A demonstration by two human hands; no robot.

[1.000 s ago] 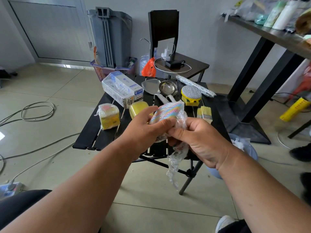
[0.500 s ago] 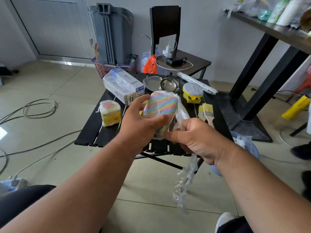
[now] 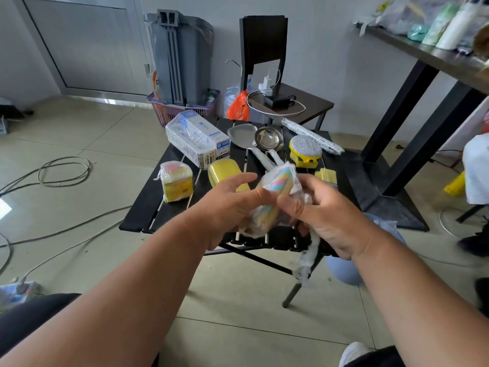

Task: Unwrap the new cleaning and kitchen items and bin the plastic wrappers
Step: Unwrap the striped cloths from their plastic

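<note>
We note the left hand (image 3: 227, 207) and right hand (image 3: 328, 215) gripping the wrapped sponge (image 3: 275, 192) above the surface's (image 3: 148, 210) near edge; wrapper tail (image 3: 307, 258) overhangs the floor.

The scene is lit brightly and evenly by soft daylight, and no hard shadows are cast. A white glare patch is seen on the tiled floor (image 3: 5, 205) at the left edge, and a paler sheen is spread across the tiles near the door (image 3: 87, 46). Highlights are thrown off the steel ladle (image 3: 268, 141) and the glittery scrubber (image 3: 305, 146) on the dark surface (image 3: 148, 205). Strong wide-angle distortion is shown: the door frame and the table leg (image 3: 412, 112) at the right are bent and leaned outward. The hands (image 3: 328, 215) and the plastic wrapper (image 3: 307, 258) are softened by motion blur, and the corners are rendered less sharply.
</note>
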